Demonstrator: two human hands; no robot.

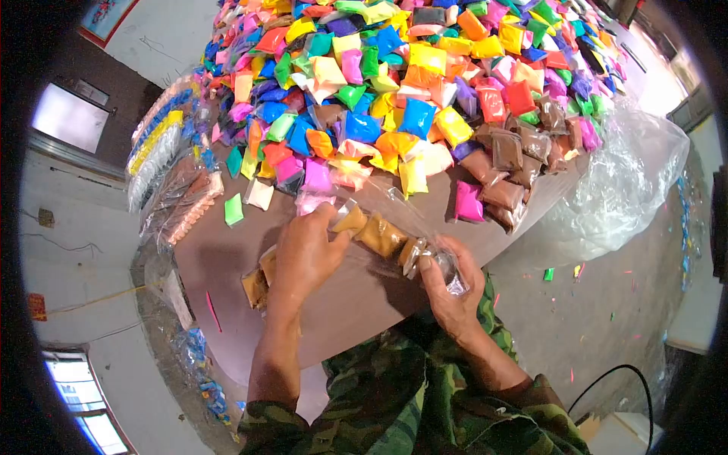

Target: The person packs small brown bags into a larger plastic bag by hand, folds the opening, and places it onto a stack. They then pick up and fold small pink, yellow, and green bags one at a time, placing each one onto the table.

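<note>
A long clear plastic bag with several tan packets in a row is stretched between my two hands. My left hand is closed, its thumb and fingers pinched at the bag's left end, beside a tan packet. My right hand is wrapped around the bag's other end, thumb pressed on top, crumpled clear film showing inside the grip. More tan packets lie on the table under my left wrist, partly hidden by it. A pale pink packet rests just beyond my left fingers.
A big heap of colourful packets covers the far part of the brown table. Dark brown packets gather at its right, near a large clear plastic sheet. Filled clear bags lie along the left edge. Scraps dot the floor.
</note>
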